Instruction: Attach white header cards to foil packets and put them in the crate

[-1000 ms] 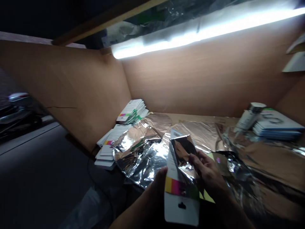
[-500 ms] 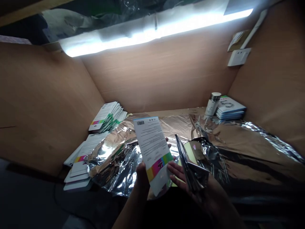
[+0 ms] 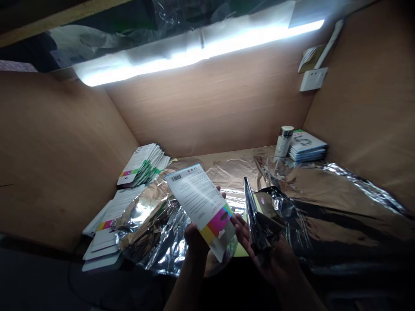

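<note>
My left hand (image 3: 196, 237) is closed round a flat white printed packet (image 3: 197, 198), with the thumb at the near side and fingertips showing past the far edge. The packet carries a barcode, small text, a yellow-pink-blue band and a hang hole; it leans with its top to the left. A folded silver foil bag (image 3: 259, 226) stands upright in my right hand (image 3: 244, 236). That hand's fingers stretch out past the foil to the packet's lower right edge; whether they touch it I cannot tell. Part of the palm is hidden by the foil.
Shiny foil bags (image 3: 337, 207) cover much of the worktop. Stacked printed packets (image 3: 139, 164) lean at the left wall, more packets (image 3: 112, 229) below them. A flask (image 3: 284, 141) and a pile of packets (image 3: 308, 144) stand at the back right. Wooden panels (image 3: 201, 103) enclose the space.
The white packet has turned, its top swinging left and its lower end right. My right hand still holds the foil bag close by. The whole view has shifted slightly.
</note>
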A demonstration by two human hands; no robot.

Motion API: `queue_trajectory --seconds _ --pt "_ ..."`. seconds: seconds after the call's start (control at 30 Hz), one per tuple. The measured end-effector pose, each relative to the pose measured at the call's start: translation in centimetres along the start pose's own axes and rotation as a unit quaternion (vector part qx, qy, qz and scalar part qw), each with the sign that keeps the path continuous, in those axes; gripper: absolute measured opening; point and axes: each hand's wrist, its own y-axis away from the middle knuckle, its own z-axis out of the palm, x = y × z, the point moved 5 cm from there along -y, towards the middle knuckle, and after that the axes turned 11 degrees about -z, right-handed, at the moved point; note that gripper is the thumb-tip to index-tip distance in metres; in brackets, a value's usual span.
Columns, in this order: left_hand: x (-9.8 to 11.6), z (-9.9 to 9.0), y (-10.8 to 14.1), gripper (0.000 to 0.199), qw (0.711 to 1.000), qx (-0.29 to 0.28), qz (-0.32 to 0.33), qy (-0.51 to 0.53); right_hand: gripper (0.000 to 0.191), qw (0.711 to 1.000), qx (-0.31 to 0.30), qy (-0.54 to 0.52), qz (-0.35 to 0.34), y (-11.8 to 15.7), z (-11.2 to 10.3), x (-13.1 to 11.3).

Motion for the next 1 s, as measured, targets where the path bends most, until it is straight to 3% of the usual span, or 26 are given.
queue_trajectory --seconds 0.1,0.23,0.3,0.37,0.4,0.47,0.53,0.6,0.67,0.73,0.8,0.9,1.0 --pt "1.1 -0.6 -0.2 0.092 0.997 0.022 0.057 0.038 0.027 0.989 -0.054 0.128 0.056 0.1 -1.2 0.2" --pt "1.3 -0.9 -0.2 0.085 0.993 0.025 0.095 0.072 0.040 0.953 -0.142 0.247 0.105 -0.2 -3.1 1.1" --pt "0.2 -0.8 -0.2 0.085 0.994 0.010 0.072 0.081 0.043 0.947 -0.126 0.289 0.057 -1.0 -3.0 1.2" --pt "-1.5 -0.6 -0.4 0.085 0.996 0.002 0.032 0.086 0.042 0.924 -0.075 0.370 -0.054 -1.9 -2.2 0.6" --pt "-2.4 -0.5 -0.5 0.083 0.996 0.005 0.013 0.090 0.041 0.893 -0.045 0.428 -0.132 -2.3 -1.5 0.0" --pt "-3.6 -0.6 -0.6 0.080 0.994 0.028 -0.004 0.102 0.037 0.789 -0.002 0.540 -0.292 -2.1 0.5 -1.5" --pt "-3.8 -0.7 -0.7 0.081 0.991 0.052 -0.004 0.122 0.028 0.692 -0.031 0.609 -0.387 -1.2 2.4 -2.4" --pt "-3.3 -0.9 -0.7 0.086 0.987 0.061 -0.006 0.145 0.014 0.642 -0.146 0.649 -0.381 -0.3 3.6 -2.3" --pt "-2.7 -0.9 -0.6 0.090 0.985 0.060 -0.012 0.164 0.025 0.583 -0.260 0.696 -0.330 0.7 3.9 -1.5" --pt "-2.8 -0.7 -0.5 0.089 0.983 0.052 -0.019 0.178 0.032 0.509 -0.302 0.743 -0.312 1.2 4.2 -0.7" --pt "-3.6 -0.2 -0.6 0.086 0.981 0.040 -0.030 0.188 0.031 0.452 -0.303 0.777 -0.318 1.1 5.0 0.1" --pt "-4.8 0.1 -0.3 0.087 0.983 0.043 -0.055 0.172 0.021 0.428 -0.333 0.787 -0.294 0.7 6.1 1.6" --pt "-4.1 -2.1 1.4 0.082 0.987 0.139 -0.073 0.029 0.032 0.450 -0.387 0.758 -0.271 1.5 5.1 2.5"
